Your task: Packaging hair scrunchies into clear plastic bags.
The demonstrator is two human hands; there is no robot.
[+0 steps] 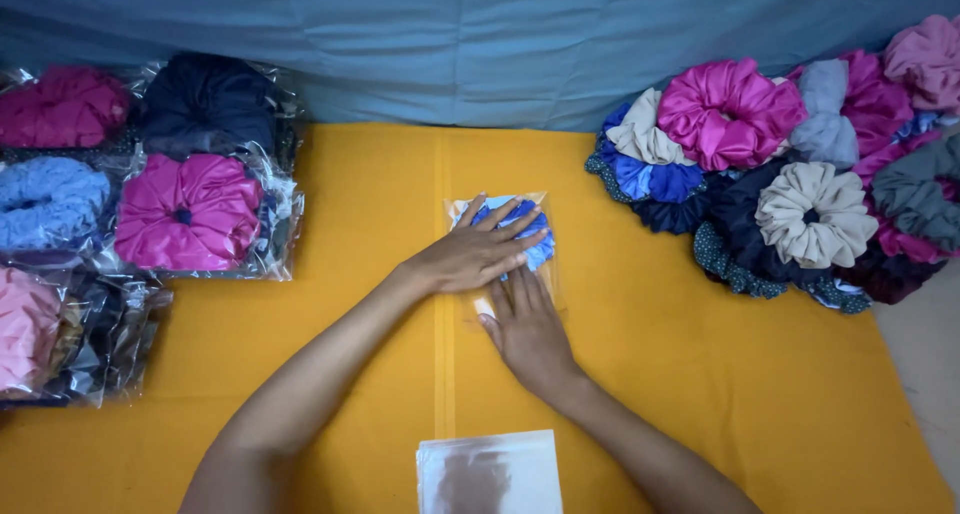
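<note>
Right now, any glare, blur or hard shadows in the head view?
Head view: soft, even light, only faint shadows under the left hand and right hand; glare streaks on the bagged scrunchies at left; the stack of clear bags at the bottom edge looks hazy; the loose scrunchies at right are sharp; both hands lie flat on the blue scrunchie's bag.

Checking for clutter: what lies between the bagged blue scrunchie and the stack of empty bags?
In the head view, only the right hand and bare orange cloth.
</note>
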